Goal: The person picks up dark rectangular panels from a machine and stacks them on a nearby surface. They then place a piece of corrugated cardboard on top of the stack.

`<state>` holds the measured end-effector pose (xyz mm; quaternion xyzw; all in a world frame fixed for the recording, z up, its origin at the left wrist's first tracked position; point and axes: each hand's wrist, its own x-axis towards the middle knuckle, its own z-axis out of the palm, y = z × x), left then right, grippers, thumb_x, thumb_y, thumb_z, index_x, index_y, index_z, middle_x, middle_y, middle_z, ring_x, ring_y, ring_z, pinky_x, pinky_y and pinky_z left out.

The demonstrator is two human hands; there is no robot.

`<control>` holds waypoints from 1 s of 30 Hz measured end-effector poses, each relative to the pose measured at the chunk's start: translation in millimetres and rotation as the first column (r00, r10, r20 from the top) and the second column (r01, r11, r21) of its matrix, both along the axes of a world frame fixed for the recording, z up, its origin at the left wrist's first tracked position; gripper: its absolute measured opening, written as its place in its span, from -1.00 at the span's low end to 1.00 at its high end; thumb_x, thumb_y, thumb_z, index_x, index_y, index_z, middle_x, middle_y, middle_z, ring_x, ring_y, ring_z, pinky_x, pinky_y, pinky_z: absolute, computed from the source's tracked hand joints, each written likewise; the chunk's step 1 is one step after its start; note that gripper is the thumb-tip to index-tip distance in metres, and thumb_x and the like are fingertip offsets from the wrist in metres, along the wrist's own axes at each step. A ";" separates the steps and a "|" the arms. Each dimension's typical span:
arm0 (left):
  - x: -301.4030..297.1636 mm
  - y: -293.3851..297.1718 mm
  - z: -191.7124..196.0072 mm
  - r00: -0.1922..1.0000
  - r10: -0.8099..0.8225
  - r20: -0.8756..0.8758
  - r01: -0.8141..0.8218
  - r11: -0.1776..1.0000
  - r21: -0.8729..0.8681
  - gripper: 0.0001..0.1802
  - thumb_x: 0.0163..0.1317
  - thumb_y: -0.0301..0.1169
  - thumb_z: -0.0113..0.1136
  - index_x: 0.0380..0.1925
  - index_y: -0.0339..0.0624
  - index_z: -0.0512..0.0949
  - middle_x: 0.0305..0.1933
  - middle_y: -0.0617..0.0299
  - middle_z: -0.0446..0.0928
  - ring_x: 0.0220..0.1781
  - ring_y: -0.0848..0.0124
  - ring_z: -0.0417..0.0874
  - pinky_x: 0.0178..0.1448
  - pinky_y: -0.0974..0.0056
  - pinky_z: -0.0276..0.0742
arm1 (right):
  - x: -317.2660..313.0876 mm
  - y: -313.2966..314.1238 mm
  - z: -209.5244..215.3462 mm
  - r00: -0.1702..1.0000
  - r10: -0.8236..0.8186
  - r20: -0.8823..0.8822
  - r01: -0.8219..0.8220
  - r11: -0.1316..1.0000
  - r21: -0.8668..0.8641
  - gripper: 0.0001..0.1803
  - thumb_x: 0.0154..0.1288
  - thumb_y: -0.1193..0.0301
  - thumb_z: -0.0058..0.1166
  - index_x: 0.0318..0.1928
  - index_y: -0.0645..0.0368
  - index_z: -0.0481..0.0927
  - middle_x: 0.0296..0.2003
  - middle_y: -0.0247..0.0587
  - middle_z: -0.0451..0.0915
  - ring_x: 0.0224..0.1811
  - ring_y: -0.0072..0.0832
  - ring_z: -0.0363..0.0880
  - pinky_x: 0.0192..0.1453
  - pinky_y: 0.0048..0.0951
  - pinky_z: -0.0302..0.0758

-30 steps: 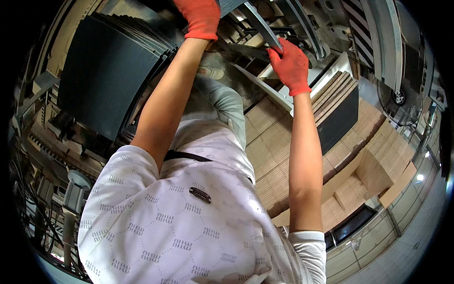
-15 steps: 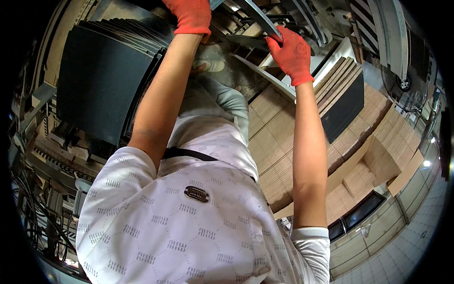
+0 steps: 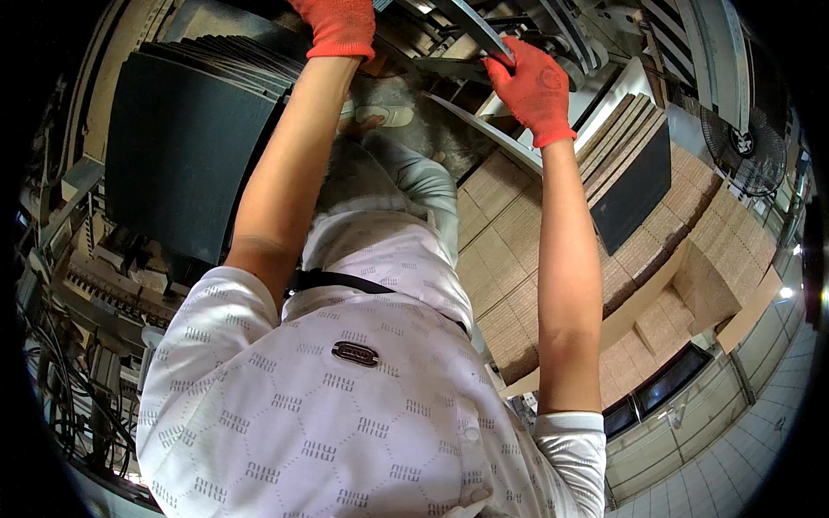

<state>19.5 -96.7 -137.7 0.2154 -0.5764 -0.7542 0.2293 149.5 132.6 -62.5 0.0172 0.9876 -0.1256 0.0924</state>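
My left hand (image 3: 341,26), in a red knit glove, reaches to the top edge of the view. Its fingers lie beyond the picture, so what it holds does not show. Close beside it is the end of a pale grey-blue strip (image 3: 380,4). My right hand (image 3: 537,93), gloved the same way, is closed at the near end of a long grey bar-like piece (image 3: 473,28), which slants up and left out of view. The thumb side presses against that end; the other fingers are partly hidden.
Dark panels (image 3: 177,151) stand in a leaning stack at left. On the right, several more boards (image 3: 635,194) rest on stacked brown cardboard (image 3: 518,259). A black fan (image 3: 744,142) stands at far right. Machine parts and cables (image 3: 86,380) crowd the left side.
Both hands have shifted slightly upward in the view, the left one also a little to the left. My right hand stays at the end of the grey bar.
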 end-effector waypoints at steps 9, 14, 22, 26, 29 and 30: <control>1.8 0.3 8.5 0.999 -0.006 -0.045 0.006 1.000 0.007 -0.73 0.43 -0.27 0.32 -0.21 -0.25 0.53 -0.32 0.39 0.47 -0.30 0.53 0.36 -0.21 0.30 0.36 | 1.4 -0.3 -2.4 1.000 -0.013 -0.029 0.013 1.000 0.004 -0.64 0.29 0.11 0.21 0.02 -0.06 0.73 -0.20 -0.18 0.76 -0.08 -0.11 0.72 0.00 -0.13 0.62; 4.1 -1.6 10.1 0.996 -0.026 0.083 0.030 0.998 -0.052 -0.72 0.43 -0.27 0.32 -0.18 -0.28 0.54 -0.30 0.36 0.51 -0.27 0.52 0.40 -0.15 0.29 0.40 | 1.6 -1.7 0.9 1.000 -0.020 -0.008 0.020 0.999 0.025 -0.65 0.29 0.11 0.21 0.01 -0.07 0.73 -0.20 -0.19 0.76 -0.08 -0.12 0.72 -0.01 -0.14 0.62; -5.1 0.9 -0.1 0.996 0.040 -0.079 -0.036 0.998 0.046 -0.74 0.43 -0.29 0.30 -0.20 -0.29 0.54 -0.31 0.34 0.53 -0.28 0.49 0.42 -0.14 0.30 0.42 | 3.9 -0.3 -1.9 0.999 -0.003 -0.048 0.003 1.000 0.005 -0.62 0.31 0.09 0.19 0.05 -0.05 0.72 -0.16 -0.24 0.76 -0.02 -0.19 0.71 0.04 -0.16 0.62; -4.0 -9.9 -8.6 0.999 -0.015 0.034 0.017 0.998 -0.059 -0.73 0.43 -0.29 0.30 -0.15 -0.31 0.56 -0.24 0.32 0.59 -0.24 0.49 0.47 -0.10 0.31 0.44 | 7.3 2.7 -8.6 0.994 -0.008 -0.106 0.010 1.000 0.027 -0.61 0.30 0.09 0.19 0.05 -0.05 0.72 -0.15 -0.27 0.77 -0.02 -0.21 0.71 0.06 -0.19 0.62; -5.0 -0.6 0.7 0.993 -0.004 -0.117 0.002 1.000 -0.013 -0.74 0.43 -0.29 0.30 -0.20 -0.30 0.55 -0.27 0.34 0.57 -0.26 0.50 0.44 -0.15 0.29 0.42 | 6.1 0.9 -4.4 0.996 -0.021 -0.083 0.024 0.999 0.033 -0.62 0.31 0.09 0.18 0.06 -0.07 0.72 -0.15 -0.29 0.77 -0.02 -0.23 0.71 0.07 -0.21 0.63; -5.8 -1.1 -1.6 0.994 0.002 -0.108 -0.004 1.000 -0.015 -0.74 0.43 -0.29 0.31 -0.20 -0.30 0.56 -0.27 0.34 0.57 -0.26 0.51 0.44 -0.16 0.30 0.41 | 5.5 0.3 -3.3 0.997 -0.017 -0.077 0.019 0.999 0.027 -0.62 0.32 0.09 0.17 0.06 -0.08 0.72 -0.15 -0.29 0.77 -0.03 -0.23 0.72 0.06 -0.22 0.63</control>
